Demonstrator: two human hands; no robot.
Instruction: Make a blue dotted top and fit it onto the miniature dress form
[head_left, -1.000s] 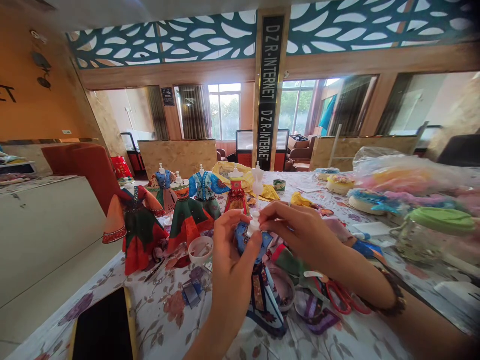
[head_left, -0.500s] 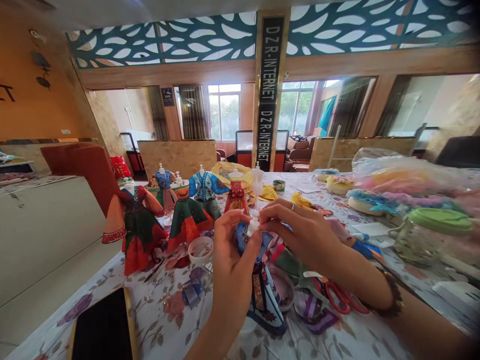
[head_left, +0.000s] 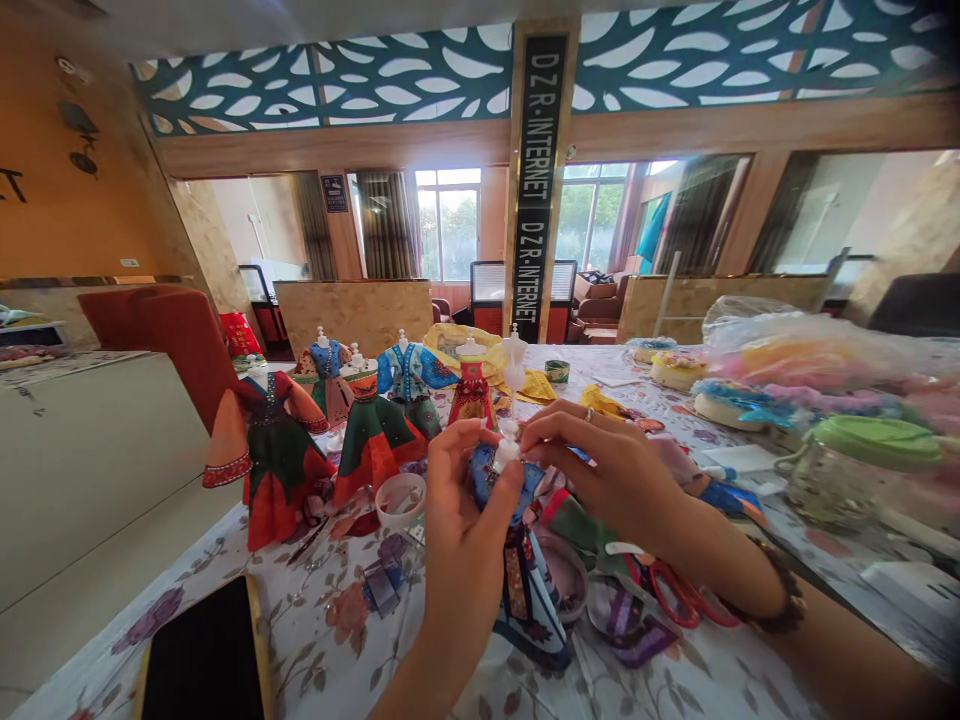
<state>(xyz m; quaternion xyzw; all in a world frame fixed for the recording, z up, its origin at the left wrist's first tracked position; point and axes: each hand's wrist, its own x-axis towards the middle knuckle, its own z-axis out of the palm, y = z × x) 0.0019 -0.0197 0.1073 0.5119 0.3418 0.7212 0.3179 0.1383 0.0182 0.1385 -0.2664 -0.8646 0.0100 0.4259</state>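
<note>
A small white dress form in a blue top and a long blue-and-white skirt (head_left: 541,590) stands upright in front of me. My left hand (head_left: 472,520) is wrapped round its upper part, with the thumb on the front of the blue top and the fingers behind. The fingers of my right hand (head_left: 600,455) are pressed together at the right side of the form's neck; whatever they pinch is too small to tell. Just left of my left hand is a round white container (head_left: 400,500). Purple ribbon (head_left: 634,625) lies below my right wrist.
Several dressed dolls, one in a red and green dress (head_left: 281,450), stand at the back left. A phone (head_left: 206,655) lies at the front left. Red scissors (head_left: 679,595), a green-lidded jar (head_left: 855,470) and plastic-wrapped fabric (head_left: 810,345) are to the right.
My right hand has shifted very slightly at the form's neck. My left hand keeps its hold on the dressed form.
</note>
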